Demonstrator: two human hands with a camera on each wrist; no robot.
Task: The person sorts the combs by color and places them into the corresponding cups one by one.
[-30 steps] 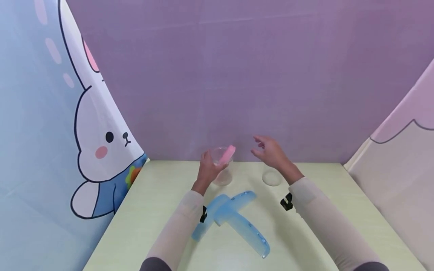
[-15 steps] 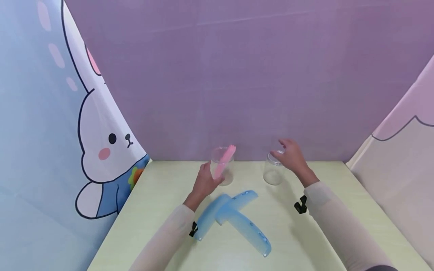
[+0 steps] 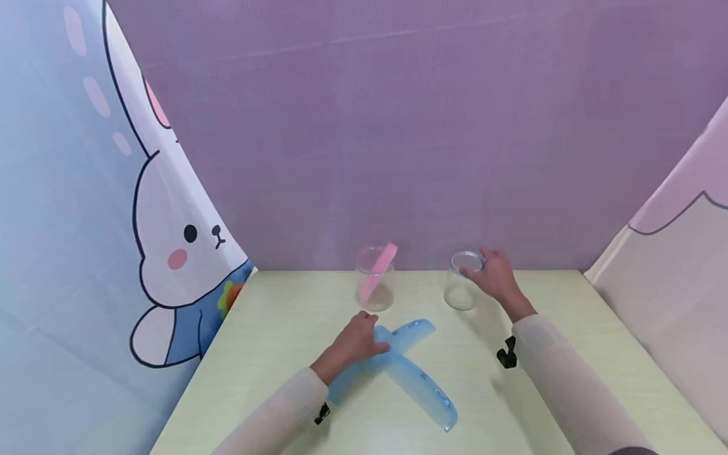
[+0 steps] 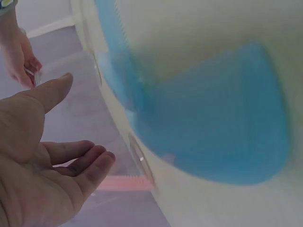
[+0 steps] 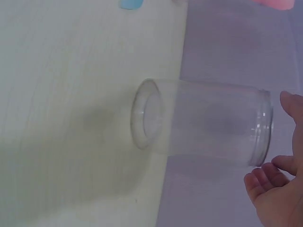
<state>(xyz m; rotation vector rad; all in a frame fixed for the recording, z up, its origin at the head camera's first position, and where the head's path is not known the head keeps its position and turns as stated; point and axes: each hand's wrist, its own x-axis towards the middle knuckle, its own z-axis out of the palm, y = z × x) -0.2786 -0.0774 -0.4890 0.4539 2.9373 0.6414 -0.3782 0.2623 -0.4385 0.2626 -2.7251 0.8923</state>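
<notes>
My left hand (image 3: 357,338) hovers over crossed blue combs (image 3: 423,393), with its thumb and fingers apart and nothing between them. In the left wrist view a broad blue comb (image 4: 213,118) lies beyond the fingers. Behind that hand stands a clear jar (image 3: 382,297) with a pink comb (image 3: 376,277) leaning in it, its end above the rim. My right hand (image 3: 493,276) is at the rim of a second clear jar (image 3: 459,296), which stands upright. In the right wrist view its fingertips (image 5: 266,172) are right at this jar's rim, with the thumb spread away.
The pale table (image 3: 267,335) ends at a purple backdrop (image 3: 364,139) close behind both jars. A blue cloth (image 3: 68,253) with a cartoon rabbit hangs on the left, and a pale pink cloth (image 3: 677,303) on the right.
My left hand has let go of the jar with the pink comb and moved back toward me over the blue combs. My right hand has gone right, then down to the second jar's rim.
</notes>
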